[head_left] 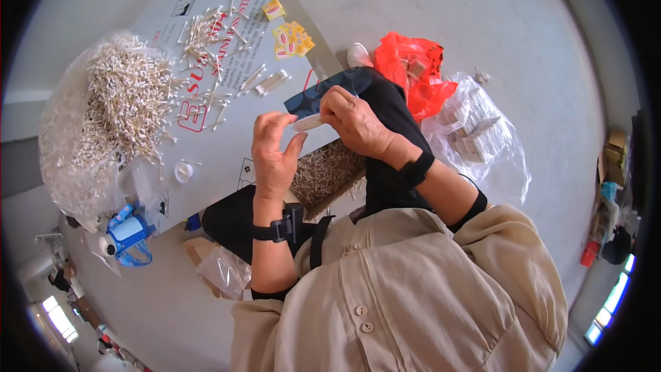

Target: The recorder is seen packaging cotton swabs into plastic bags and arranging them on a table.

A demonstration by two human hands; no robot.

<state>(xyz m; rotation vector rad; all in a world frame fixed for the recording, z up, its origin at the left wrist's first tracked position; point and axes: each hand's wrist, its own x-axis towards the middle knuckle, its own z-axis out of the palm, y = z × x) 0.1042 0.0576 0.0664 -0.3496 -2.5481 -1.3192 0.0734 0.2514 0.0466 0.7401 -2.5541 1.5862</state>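
My right hand (354, 122) is closed, its fingers pinching one end of a small, flat white packet (308, 122). I cannot make out what the packet contains. My left hand (275, 150) is at the packet's other end, thumb and forefinger apart, with the forefinger tip close to it or touching. Just beyond the hands lies a dark blue see-through sheet (323, 96) with round marks. Below them, between my legs, a box (322, 176) is filled with many cotton swabs.
On the grey table (227, 127) are loose cotton swabs (206, 31), yellow cards (292, 39) and a small yellow box (273, 9). A big clear bag of swabs (120, 103) stands left, above a blue bottle (129, 233). Red (413, 72) and clear bags (476, 131) lie right.
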